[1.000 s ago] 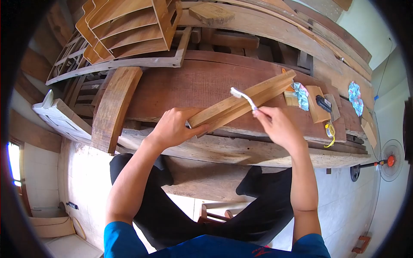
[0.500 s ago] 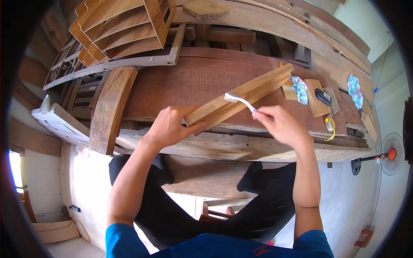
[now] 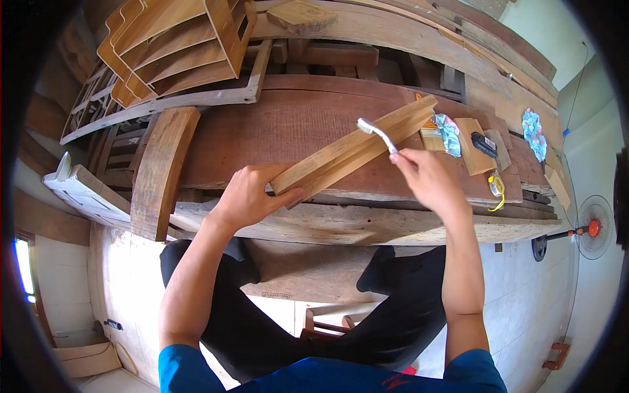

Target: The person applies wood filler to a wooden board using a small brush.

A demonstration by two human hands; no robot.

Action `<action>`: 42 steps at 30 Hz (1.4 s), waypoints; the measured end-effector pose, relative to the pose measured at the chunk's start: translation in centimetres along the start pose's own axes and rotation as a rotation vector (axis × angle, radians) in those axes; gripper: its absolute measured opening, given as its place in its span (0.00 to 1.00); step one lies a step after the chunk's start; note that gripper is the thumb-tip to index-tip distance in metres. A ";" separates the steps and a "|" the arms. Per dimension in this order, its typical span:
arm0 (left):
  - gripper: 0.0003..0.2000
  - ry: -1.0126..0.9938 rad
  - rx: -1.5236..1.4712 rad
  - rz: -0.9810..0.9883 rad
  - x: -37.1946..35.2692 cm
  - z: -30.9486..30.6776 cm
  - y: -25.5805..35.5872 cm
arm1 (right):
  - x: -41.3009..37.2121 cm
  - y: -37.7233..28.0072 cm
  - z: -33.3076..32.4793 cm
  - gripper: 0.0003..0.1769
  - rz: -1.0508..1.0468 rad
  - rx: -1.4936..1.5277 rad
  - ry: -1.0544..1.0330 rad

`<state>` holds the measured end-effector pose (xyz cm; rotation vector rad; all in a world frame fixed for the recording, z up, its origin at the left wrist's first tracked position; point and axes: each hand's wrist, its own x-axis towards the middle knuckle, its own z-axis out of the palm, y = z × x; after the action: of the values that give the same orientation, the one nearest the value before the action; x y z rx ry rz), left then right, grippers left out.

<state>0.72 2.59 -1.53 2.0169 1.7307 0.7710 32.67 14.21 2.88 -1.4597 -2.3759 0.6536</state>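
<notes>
My left hand (image 3: pixel 252 200) is wrapped round the near end of a grooved wooden strip (image 3: pixel 327 162), which slants up to the right over the reddish-brown bench top (image 3: pixel 236 141). In my right hand (image 3: pixel 429 180) is a white toothbrush (image 3: pixel 381 136), gripped by its handle. Its bristled head lies over the upper face of the strip, a little past the middle. Beyond the strip's far end are a paintbrush (image 3: pixel 431 139) and a crumpled blue patterned cloth (image 3: pixel 448 134).
To the right lie a wood block (image 3: pixel 473 145), a black object (image 3: pixel 483 144), a tape measure (image 3: pixel 496 185) and another cloth (image 3: pixel 534 134). A curved wooden piece (image 3: pixel 164 173) and a wooden shelf organizer (image 3: pixel 180 52) stand at left. A fan (image 3: pixel 593 227) is far right.
The toothbrush head has shifted up and to the right along the strip, with my right hand following slightly. The whole view has drifted a little left; my left hand keeps its hold.
</notes>
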 end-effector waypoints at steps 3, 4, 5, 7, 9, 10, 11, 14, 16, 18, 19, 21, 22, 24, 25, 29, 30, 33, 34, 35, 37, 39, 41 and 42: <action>0.22 0.008 0.008 0.014 -0.1 0.1 -0.2 | -0.7 -0.8 0.2 0.21 -0.107 -0.004 -0.048; 0.22 0.018 0.013 0.020 -0.1 0.1 -0.2 | -0.4 -0.4 -0.4 0.21 -0.050 0.000 -0.099; 0.22 0.014 0.010 0.011 -0.1 0.1 -0.2 | 0.1 0.3 -1.3 0.21 0.005 0.002 -0.151; 0.22 0.013 0.000 -0.009 -0.1 0.0 -0.1 | 1.2 2.7 -1.9 0.22 0.046 -0.018 -0.058; 0.22 0.011 0.012 -0.006 -0.2 0.0 -0.2 | 1.2 3.1 -1.5 0.22 0.011 0.019 0.031; 0.22 0.009 0.020 -0.004 -0.1 0.0 -0.2 | 0.6 1.8 -1.4 0.22 0.018 0.017 0.012; 0.22 0.009 0.020 -0.003 -0.1 -0.1 -0.2 | -0.1 0.2 -1.3 0.22 0.027 0.017 -0.008; 0.22 0.011 0.012 0.004 -0.1 0.0 -0.1 | -0.1 0.0 -1.3 0.22 0.004 0.038 -0.092; 0.21 0.038 -0.002 0.015 -0.2 0.2 -0.2 | 0.9 2.3 -1.6 0.22 -0.083 0.098 -0.048; 0.22 -0.003 0.022 -0.023 -0.2 0.0 0.0 | 1.7 4.0 -1.8 0.22 -0.004 0.017 0.046; 0.22 -0.024 0.035 -0.040 -0.2 -0.1 0.1 | 1.7 3.9 -1.9 0.22 0.004 -0.012 0.091; 0.22 -0.032 0.030 -0.050 -0.1 -0.3 0.3 | 0.5 1.8 -2.3 0.22 0.009 -0.007 0.003; 0.22 -0.041 0.027 -0.056 -0.1 -0.4 0.4 | 0.0 0.8 -2.4 0.22 0.015 -0.002 -0.044; 0.23 -0.017 0.035 -0.016 -0.1 -0.3 0.3 | 0.6 2.3 -2.4 0.21 -0.023 0.018 -0.043; 0.23 -0.002 0.036 0.002 -0.1 -0.3 0.2 | 1.1 2.7 -2.5 0.21 -0.044 0.026 -0.045; 0.23 -0.003 0.012 -0.002 0.0 -0.2 0.2 | 1.1 2.6 -1.3 0.22 0.087 -0.051 0.137; 0.23 0.004 0.014 0.000 -0.1 -0.1 0.1 | 0.5 1.4 -1.2 0.20 0.033 -0.021 0.080; 0.22 -0.004 0.019 -0.010 -0.1 -0.2 0.1 | 0.9 2.3 -1.5 0.20 -0.034 0.056 -0.060; 0.22 -0.009 0.019 -0.017 -0.1 -0.2 0.1 | 1.1 3.1 -1.9 0.20 -0.063 0.068 -0.023; 0.22 -0.012 0.017 -0.021 -0.2 -0.1 0.1 | 1.8 4.9 -1.9 0.22 -0.049 0.069 0.004; 0.23 -0.017 0.017 -0.023 -0.1 -0.2 0.1 | 1.9 4.8 -2.5 0.21 0.071 -0.059 0.129; 0.22 0.011 0.030 0.007 -0.1 -0.1 -0.1 | 1.3 4.3 -1.9 0.21 0.019 -0.047 0.105; 0.22 0.006 0.034 0.003 -0.1 -0.1 -0.2 | 1.1 3.6 -1.5 0.22 0.002 -0.027 0.065; 0.23 -0.010 0.031 -0.015 0.0 -0.2 0.0 | 1.0 3.1 -1.8 0.22 0.011 -0.014 0.037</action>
<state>0.61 2.53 -1.40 2.0217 1.7606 0.7330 35.45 16.75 2.81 -1.4782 -2.3513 0.6079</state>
